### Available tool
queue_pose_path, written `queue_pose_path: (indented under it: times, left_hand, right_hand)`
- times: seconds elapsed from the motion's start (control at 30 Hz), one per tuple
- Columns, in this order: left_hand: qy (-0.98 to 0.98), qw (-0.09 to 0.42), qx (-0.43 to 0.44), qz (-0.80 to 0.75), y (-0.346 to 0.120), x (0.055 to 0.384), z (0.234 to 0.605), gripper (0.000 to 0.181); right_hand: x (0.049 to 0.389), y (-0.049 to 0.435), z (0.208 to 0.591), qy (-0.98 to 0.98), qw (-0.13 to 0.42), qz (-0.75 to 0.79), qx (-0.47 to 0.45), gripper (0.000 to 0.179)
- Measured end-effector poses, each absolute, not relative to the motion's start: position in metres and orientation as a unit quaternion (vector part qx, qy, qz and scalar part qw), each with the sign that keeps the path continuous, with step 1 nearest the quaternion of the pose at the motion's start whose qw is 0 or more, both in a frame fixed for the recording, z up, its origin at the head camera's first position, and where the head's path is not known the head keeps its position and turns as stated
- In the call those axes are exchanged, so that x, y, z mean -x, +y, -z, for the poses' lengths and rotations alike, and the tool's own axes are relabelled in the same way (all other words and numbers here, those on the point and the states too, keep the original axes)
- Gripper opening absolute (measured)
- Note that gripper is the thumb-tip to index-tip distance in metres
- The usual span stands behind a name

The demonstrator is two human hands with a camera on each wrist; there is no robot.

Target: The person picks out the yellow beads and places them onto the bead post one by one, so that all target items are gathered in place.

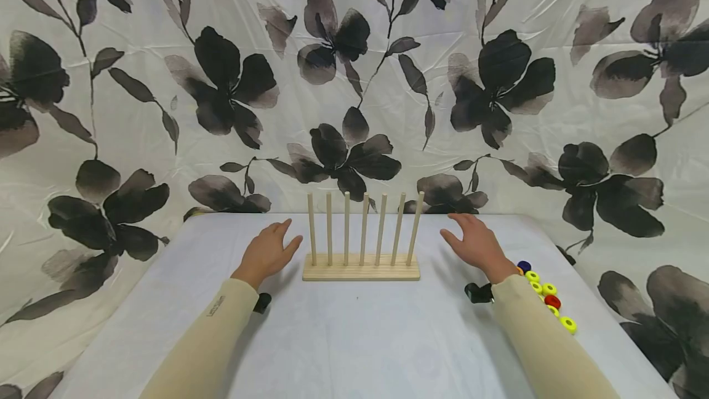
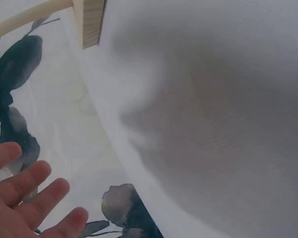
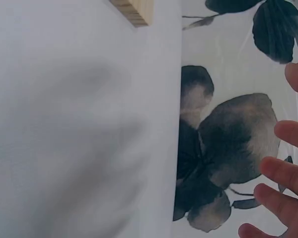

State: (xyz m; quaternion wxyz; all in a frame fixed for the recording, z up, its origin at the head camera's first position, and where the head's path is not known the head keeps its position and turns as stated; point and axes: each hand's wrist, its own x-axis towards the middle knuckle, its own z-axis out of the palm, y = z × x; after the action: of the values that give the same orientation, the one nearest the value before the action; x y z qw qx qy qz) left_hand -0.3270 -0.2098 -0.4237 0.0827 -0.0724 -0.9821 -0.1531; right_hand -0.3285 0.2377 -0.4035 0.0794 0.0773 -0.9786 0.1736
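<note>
A pale wooden rack (image 1: 361, 272) with several upright pegs stands near the far side of the table. My left hand (image 1: 267, 252) hovers just left of it, fingers spread and holding nothing. On the other side my right hand (image 1: 477, 245) is held above the table, likewise spread and touching nothing. One end of the rack's base (image 2: 93, 25) shows at the top of the left wrist view, and a base corner (image 3: 136, 11) shows in the right wrist view. Beside the right forearm lie several small rings, among them a yellow ring (image 1: 567, 324), a red ring (image 1: 552, 302) and a dark blue ring (image 1: 524, 266).
A white cloth covers the table (image 1: 354, 337). Behind it hangs a floral curtain (image 1: 421, 103), close past the rack. The right sleeve (image 1: 545, 337) hides part of the ring group. Each wrist carries a small black device (image 1: 477, 292).
</note>
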Motion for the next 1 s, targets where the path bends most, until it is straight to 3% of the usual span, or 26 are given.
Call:
queue_pose_path:
  times: [0.2, 1.0]
  left_hand:
    - [-0.98, 0.085, 0.088, 0.16, -0.21, 0.327, 0.43, 0.068]
    - [-0.962, 0.001, 0.129, 0.242, -0.209, 0.324, 0.451, 0.068]
  right_hand:
    - [0.324, 0.245, 0.407, -0.976, 0.078, -0.188, -0.075, 0.06]
    - [0.302, 0.27, 0.41, -0.975, 0.06, -0.2, -0.078, 0.06]
